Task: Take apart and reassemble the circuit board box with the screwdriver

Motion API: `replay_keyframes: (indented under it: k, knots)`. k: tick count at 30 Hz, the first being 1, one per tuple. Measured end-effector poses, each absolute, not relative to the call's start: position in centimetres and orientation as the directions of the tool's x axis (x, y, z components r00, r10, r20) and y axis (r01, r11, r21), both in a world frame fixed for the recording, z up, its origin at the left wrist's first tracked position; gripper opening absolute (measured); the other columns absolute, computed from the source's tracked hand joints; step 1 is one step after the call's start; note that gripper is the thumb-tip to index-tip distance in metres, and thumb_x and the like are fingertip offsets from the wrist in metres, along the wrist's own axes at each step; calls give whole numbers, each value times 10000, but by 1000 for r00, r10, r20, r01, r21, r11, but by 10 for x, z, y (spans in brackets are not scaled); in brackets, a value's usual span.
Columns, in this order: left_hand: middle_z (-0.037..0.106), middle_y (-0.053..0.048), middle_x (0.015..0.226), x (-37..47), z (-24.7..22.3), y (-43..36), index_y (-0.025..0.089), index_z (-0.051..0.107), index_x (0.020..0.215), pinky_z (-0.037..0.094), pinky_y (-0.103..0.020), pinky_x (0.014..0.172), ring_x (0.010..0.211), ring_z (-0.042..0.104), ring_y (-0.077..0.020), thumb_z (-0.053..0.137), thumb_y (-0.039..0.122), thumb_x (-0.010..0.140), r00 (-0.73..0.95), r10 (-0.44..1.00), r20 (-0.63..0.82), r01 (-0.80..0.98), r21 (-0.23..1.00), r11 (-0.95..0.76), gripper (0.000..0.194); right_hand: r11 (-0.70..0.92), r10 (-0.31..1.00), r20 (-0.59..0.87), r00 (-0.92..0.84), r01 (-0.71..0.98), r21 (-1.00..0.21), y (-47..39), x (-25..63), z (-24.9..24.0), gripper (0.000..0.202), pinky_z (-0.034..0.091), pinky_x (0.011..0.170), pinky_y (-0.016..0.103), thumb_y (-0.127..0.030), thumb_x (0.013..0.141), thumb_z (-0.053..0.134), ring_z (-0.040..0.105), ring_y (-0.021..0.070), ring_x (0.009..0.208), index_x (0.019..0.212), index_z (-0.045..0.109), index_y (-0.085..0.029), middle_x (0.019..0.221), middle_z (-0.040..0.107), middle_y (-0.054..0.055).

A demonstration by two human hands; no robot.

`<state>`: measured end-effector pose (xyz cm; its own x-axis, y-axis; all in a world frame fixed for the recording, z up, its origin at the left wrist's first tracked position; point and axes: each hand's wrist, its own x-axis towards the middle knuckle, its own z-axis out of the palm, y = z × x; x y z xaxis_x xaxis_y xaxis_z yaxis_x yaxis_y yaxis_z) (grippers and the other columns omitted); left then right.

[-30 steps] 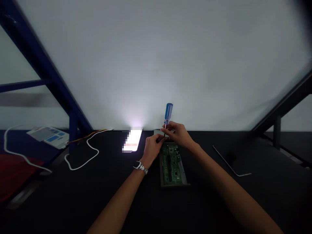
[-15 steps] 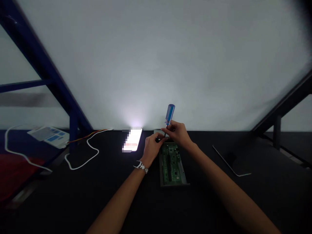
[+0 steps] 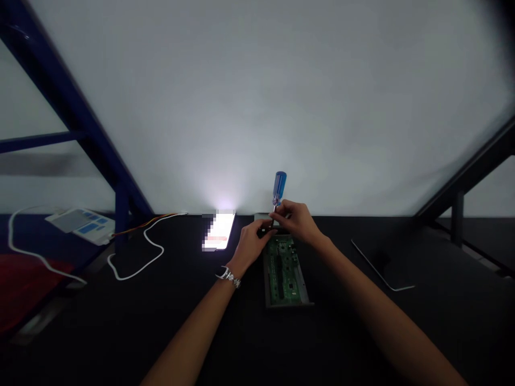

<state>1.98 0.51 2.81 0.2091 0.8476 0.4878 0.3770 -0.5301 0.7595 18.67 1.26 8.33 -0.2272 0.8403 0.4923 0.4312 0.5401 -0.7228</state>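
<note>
My right hand [image 3: 296, 220] is closed on the metal shaft of a screwdriver with a clear blue handle [image 3: 279, 185], which stands nearly upright with its handle above the fingers. Beside it my left hand [image 3: 252, 239], with a metal watch on the wrist, is pinched near the screwdriver's lower end; what its fingers hold is hidden. Below both hands lies a green circuit board [image 3: 287, 268] in a shallow dark metal frame [image 3: 290, 306]. The screwdriver's tip is out of sight behind my left fingers, at the far end of the frame.
Left of my hands lies a brightly lit phone [image 3: 220, 230]. A white cable [image 3: 161, 249] curls across the black tabletop [image 3: 241, 348] to a white and blue panel [image 3: 90, 228]. At the right rests a thin bent strip [image 3: 374, 268]. A pale wall rises behind, between dark metal posts.
The screwdriver handle has turned and shifted slightly left. My left wrist has moved a little to the left, and both hands stay at the frame's far end.
</note>
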Motion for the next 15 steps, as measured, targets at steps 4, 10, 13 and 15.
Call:
replay_keyframes:
  k: [4,10,13,15]
  knots:
    - [734,-30,848,27,28,3,174,703,871,518,-291,724,782,679,-187,707,286,806,106,870,482,362,796,-486,130,527,842,519,-149,436,-730,12,182,78,215,440,562,259,-352,810,664,557,129,583,707,562,-193,650,627,-5]
    - [759,-23,886,29,28,0,194,738,919,515,-286,728,793,695,-194,628,264,876,138,858,495,378,774,-508,138,539,842,444,-307,445,-715,11,188,85,147,474,633,276,-286,826,637,642,161,699,933,684,-196,802,711,25]
    - [759,-39,983,29,30,-1,203,740,982,525,-298,783,872,704,-213,601,226,890,185,846,500,394,751,-530,168,507,860,437,-263,534,-677,12,188,85,138,427,567,262,-290,836,622,595,143,594,794,693,-179,649,668,5]
    - [757,-51,999,28,31,-2,194,738,997,526,-297,795,878,705,-215,586,207,897,209,842,498,407,738,-538,183,493,859,473,-198,570,-657,12,185,82,199,381,517,250,-318,823,647,545,123,532,698,662,-164,587,632,-5]
